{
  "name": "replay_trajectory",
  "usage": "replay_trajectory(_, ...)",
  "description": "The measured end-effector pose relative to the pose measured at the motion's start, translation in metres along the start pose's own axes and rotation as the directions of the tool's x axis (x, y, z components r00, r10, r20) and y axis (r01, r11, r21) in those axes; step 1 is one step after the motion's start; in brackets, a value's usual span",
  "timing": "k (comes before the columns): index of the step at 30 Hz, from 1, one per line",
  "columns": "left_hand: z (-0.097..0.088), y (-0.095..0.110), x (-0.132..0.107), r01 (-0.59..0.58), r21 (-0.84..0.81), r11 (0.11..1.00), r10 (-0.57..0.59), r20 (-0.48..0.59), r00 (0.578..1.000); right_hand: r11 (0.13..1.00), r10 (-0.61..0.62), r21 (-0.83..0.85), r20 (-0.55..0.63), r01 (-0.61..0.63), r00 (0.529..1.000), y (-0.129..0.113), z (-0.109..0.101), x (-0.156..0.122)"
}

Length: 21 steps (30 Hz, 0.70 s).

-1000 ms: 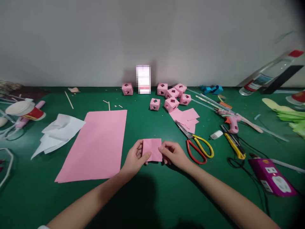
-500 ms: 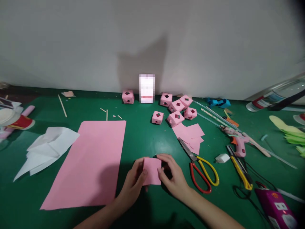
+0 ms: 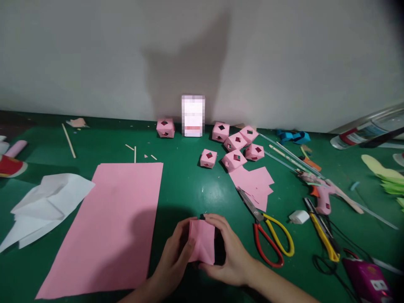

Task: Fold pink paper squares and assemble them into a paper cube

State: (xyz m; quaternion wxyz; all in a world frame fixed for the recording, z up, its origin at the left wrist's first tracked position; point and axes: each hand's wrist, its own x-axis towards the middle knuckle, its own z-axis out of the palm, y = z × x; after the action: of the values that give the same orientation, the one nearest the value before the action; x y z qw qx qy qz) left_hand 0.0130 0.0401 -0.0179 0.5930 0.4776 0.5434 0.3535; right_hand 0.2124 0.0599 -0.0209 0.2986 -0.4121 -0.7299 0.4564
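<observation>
Between my two hands is a small folded square of pink paper (image 3: pixel 202 243), its front creased and slightly bulging. My left hand (image 3: pixel 176 250) pinches its left edge, thumb on the front face and fingers behind. Around the right side, my right hand (image 3: pixel 229 252) curls with its fingers at the top corner and its thumb at the lower corner. To the left of my hands lies a large pink paper sheet (image 3: pixel 110 223). Scissors (image 3: pixel 259 216) with one red and one yellow handle lie to the right, their tips over pink paper scraps (image 3: pixel 255 183).
Several pink paper cubes with diamond holes (image 3: pixel 234 160) sit near the wall beside an upright phone (image 3: pixel 193 115). Crumpled white paper (image 3: pixel 50 206) lies left. On the right are a glue gun (image 3: pixel 323 195), white plug (image 3: pixel 299 217), yellow cutter (image 3: pixel 325 235), purple power strip (image 3: pixel 368 277) and bottle (image 3: pixel 362 130).
My right thumb has shifted from the paper's right edge down to its lower corner. The flat square now shows creases and bulges. The view has moved slightly.
</observation>
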Motion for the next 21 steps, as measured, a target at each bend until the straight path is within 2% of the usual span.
replay_trajectory(6, 0.001, -0.002, 0.0, -0.004, -0.055, 0.998, 0.005, 0.024, 1.0, 0.999, 0.03, 0.029, -0.035, -0.029, 0.999, -0.001, -0.004, -0.004)
replay_trajectory(9, 0.004, 0.001, 0.001, -0.027, -0.141, 0.99, 0.029, 0.011, 1.0, 0.997, 0.031, 0.078, -0.037, -0.028, 0.999, -0.002, -0.007, -0.004)
replay_trajectory(11, 0.006, 0.003, 0.002, 0.006, -0.205, 0.979, 0.004, 0.049, 0.999, 0.991, 0.028, 0.135, -0.049, -0.021, 0.998, -0.001, -0.007, -0.003)
replay_trajectory(17, 0.009, 0.007, 0.006, -0.035, -0.22, 0.975, 0.047, 0.049, 0.998, 0.957, -0.002, 0.288, -0.113, 0.035, 0.994, 0.003, -0.003, -0.001)
replay_trajectory(21, 0.011, 0.005, 0.006, -0.023, -0.239, 0.971, 0.027, 0.011, 1.0, 0.937, -0.001, 0.346, -0.123, 0.043, 0.992, 0.005, -0.001, 0.0)
